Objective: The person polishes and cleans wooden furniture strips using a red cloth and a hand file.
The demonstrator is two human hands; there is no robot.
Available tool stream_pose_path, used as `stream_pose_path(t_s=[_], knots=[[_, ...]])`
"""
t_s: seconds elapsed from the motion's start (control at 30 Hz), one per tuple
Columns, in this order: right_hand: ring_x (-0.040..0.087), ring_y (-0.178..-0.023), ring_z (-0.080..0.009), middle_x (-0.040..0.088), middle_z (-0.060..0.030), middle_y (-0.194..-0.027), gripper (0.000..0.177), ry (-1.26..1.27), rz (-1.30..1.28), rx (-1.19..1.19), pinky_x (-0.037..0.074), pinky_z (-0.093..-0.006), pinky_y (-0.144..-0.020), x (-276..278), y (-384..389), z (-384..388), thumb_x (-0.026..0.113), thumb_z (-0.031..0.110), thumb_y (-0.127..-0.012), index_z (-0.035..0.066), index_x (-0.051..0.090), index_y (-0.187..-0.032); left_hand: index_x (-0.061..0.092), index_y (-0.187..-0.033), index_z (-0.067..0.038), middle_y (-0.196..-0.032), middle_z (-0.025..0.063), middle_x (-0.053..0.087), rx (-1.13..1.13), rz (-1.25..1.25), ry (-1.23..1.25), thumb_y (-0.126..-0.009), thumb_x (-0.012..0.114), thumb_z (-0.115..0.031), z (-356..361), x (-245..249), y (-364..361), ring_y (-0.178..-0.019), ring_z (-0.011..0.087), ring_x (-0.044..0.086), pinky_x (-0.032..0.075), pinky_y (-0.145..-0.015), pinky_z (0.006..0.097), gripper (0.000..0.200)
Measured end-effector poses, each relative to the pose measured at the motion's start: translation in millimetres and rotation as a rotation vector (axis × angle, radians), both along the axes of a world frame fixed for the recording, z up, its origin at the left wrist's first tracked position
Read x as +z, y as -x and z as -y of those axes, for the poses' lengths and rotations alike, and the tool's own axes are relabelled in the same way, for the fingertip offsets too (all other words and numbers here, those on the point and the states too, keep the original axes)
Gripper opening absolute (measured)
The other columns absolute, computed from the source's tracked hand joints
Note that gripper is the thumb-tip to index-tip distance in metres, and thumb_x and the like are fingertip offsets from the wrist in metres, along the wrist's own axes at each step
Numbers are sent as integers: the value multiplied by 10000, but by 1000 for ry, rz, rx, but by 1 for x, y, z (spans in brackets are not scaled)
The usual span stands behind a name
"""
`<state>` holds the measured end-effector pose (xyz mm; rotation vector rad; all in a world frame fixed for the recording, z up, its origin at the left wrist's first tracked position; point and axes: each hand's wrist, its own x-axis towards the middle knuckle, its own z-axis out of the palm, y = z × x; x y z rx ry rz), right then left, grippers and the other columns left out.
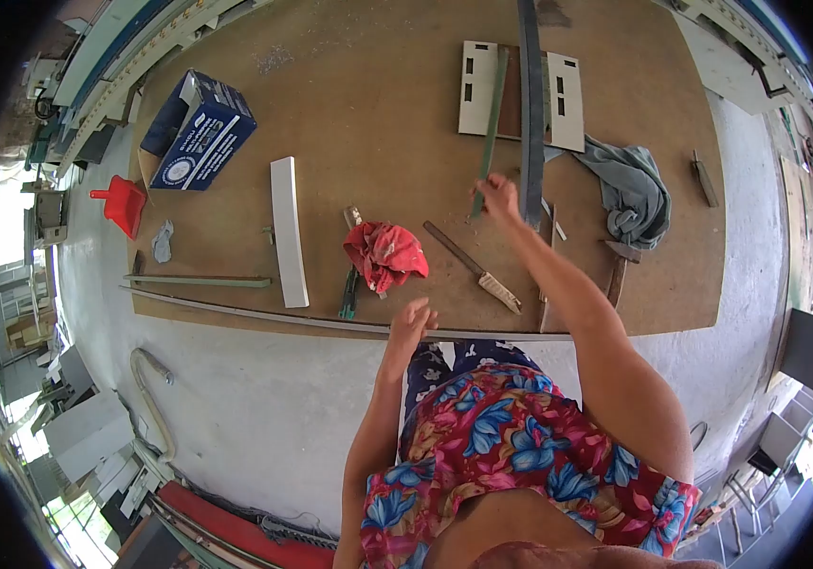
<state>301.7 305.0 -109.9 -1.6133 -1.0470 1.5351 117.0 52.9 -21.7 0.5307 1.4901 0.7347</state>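
Observation:
My right hand (498, 197) is closed on the lower end of a thin green strip (493, 123), pinching it between the fingers. The strip slants up over a cream slotted panel (477, 85) with a brown middle. Just right of this hand lies a long dark grey bar (530, 114), running away across the table. My left hand (413, 321) is at the table's front edge with curled fingers and nothing visible in them. Close by it are a crumpled red cloth (386, 256) and a long metal strip (330, 321). Between my hands lies a file with a wrapped handle (473, 266).
The brown tabletop (349, 114) also bears a blue box (200, 133), a white board (289, 232), a green bar (202, 281), a grey cloth (629, 194), a hammer (619, 270) and a chisel-like tool (705, 180). A red dustpan (124, 206) is at the left edge.

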Motion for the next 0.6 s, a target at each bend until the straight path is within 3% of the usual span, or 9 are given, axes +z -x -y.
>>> stream_pose_path(t_s=[0.07, 0.13, 0.2, 0.27, 0.3, 0.4, 0.5, 0.6], knots=[[565, -516, -146, 618, -57, -630, 185, -64, 110, -41, 434, -330, -451, -24, -8, -43, 580, 159, -803, 7, 629, -711, 488, -1223, -27, -984, 92, 620, 44, -2, 34, -920, 530, -272, 28, -12, 12, -765, 123, 614, 436, -616, 209, 392], [565, -479, -136, 612, -55, -612, 162, -57, 298, -1, 440, -293, -416, -38, -17, -83, 574, 145, -816, 30, 616, -711, 493, -1205, -13, -959, 99, 618, 106, -25, 94, -918, 533, -258, 56, -24, 20, -746, 126, 609, 448, -594, 223, 379], [593, -482, -181, 623, -70, -615, 164, -200, 587, -104, 481, -321, -452, -77, -27, -116, 568, 147, -806, 23, 633, -721, 503, -1187, -8, -947, 107, 618, 166, -72, 164, -914, 542, -243, 73, -23, 21, -729, 135, 609, 461, -580, 235, 363], [618, -503, -211, 639, -82, -640, 156, -49, 632, -73, 515, -330, -502, -88, -41, -142, 565, 150, -792, 29, 653, -746, 503, -1191, -11, -949, 108, 622, 205, -51, 190, -912, 544, -240, 87, -28, 23, -724, 139, 610, 467, -586, 238, 363], [636, -528, -220, 651, -108, -661, 172, -206, 1142, 433, 528, -335, -530, -140, -61, -163, 568, 172, -794, 36, 662, -746, 502, -1193, -12, -950, 108, 625, 229, -42, 203, -912, 545, -238, 93, -29, 24, -722, 141, 611, 470, -589, 240, 364], [661, -737, -291, 655, -155, -787, 300, 73, 912, 123, 526, -405, -656, -87, -51, -158, 603, 293, -794, 1, 643, -847, 532, -1156, -47, -940, 79, 633, 243, -91, 257, -903, 548, -276, 98, -32, 23, -729, 130, 615, 457, -608, 229, 343], [581, -991, -370, 602, -215, -1054, 413, -155, 954, 193, 477, -437, -838, -21, -30, -120, 572, 282, -832, -21, 547, -1111, 547, -1125, -59, -918, 58, 637, 249, -102, 230, -903, 537, -283, 103, -39, 28, -725, 116, 615, 452, -608, 226, 315], [544, -1041, -368, 551, -208, -1128, 420, -354, 923, 210, 456, -444, -862, -2, -12, -68, 566, 283, -841, 27, 504, -1169, 535, -1130, -48, -864, 57, 642, 216, -179, 186, -901, 535, -246, 100, -47, 35, -715, 121, 614, 460, -599, 234, 303]])
